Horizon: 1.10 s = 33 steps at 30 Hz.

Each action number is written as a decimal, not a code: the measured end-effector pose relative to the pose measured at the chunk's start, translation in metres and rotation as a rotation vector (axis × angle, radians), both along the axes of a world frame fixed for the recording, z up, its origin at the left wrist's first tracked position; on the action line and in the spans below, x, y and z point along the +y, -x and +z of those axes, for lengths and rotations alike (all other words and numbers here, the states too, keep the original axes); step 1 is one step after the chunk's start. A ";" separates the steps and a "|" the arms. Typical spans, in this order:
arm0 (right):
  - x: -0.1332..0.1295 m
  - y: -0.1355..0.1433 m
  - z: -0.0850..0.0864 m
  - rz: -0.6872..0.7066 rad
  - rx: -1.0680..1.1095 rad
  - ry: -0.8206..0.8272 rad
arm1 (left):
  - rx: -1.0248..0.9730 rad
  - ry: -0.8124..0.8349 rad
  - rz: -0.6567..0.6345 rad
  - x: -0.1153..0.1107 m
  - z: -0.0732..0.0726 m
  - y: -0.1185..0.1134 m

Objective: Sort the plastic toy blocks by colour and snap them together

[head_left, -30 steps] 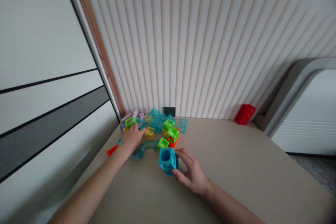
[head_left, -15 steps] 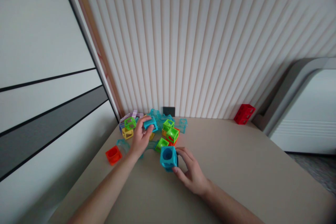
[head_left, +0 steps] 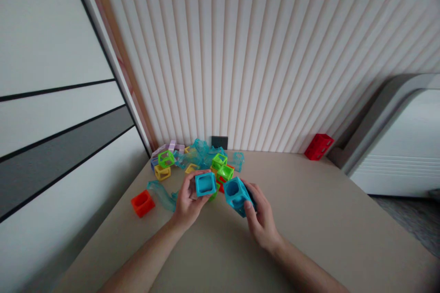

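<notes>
My left hand (head_left: 189, 199) is closed around a blue cube block (head_left: 206, 184), its square opening facing me. Close by on the right, my right hand (head_left: 261, 216) grips another blue cube block (head_left: 235, 193), tilted, with a round hole on top. A dark part shows between this block and my fingers; I cannot make out what it is. The two blue blocks are held apart, over the table. Behind them lie green cube blocks (head_left: 225, 173), partly hidden by my hands.
Clear teal track pieces (head_left: 202, 151), a yellow cube block (head_left: 162, 172) and lilac pieces (head_left: 173, 145) lie along the ribbed wall. An orange-red cube block (head_left: 143, 203) sits at the left. A red block (head_left: 319, 147) stands far right; a black box (head_left: 219, 142) is against the wall.
My left hand has drawn its blue block back from the pile, toward me and rightward. My right hand has shifted slightly right and up, tilting its block.
</notes>
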State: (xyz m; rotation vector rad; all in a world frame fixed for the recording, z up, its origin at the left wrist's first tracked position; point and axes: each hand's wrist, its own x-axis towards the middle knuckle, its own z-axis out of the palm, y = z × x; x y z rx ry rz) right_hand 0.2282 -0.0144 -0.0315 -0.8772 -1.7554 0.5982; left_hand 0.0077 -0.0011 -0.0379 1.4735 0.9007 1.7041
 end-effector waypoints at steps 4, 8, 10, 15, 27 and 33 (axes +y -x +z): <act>0.004 -0.003 0.002 -0.007 -0.023 0.015 | 0.030 -0.003 0.045 -0.005 -0.002 0.002; 0.003 -0.001 0.000 0.009 -0.044 0.032 | 0.132 -0.028 -0.036 -0.009 -0.001 0.001; 0.001 0.000 -0.001 0.033 -0.050 0.038 | 0.205 -0.062 -0.089 -0.010 0.000 0.002; 0.000 0.001 -0.003 0.058 -0.055 0.061 | 0.347 -0.130 -0.203 -0.014 0.003 0.003; -0.006 0.014 -0.018 -0.002 0.070 0.176 | -0.110 0.169 -0.355 -0.016 0.016 -0.017; -0.010 0.018 -0.023 0.069 0.056 0.197 | -0.164 0.263 -0.398 -0.022 0.019 -0.026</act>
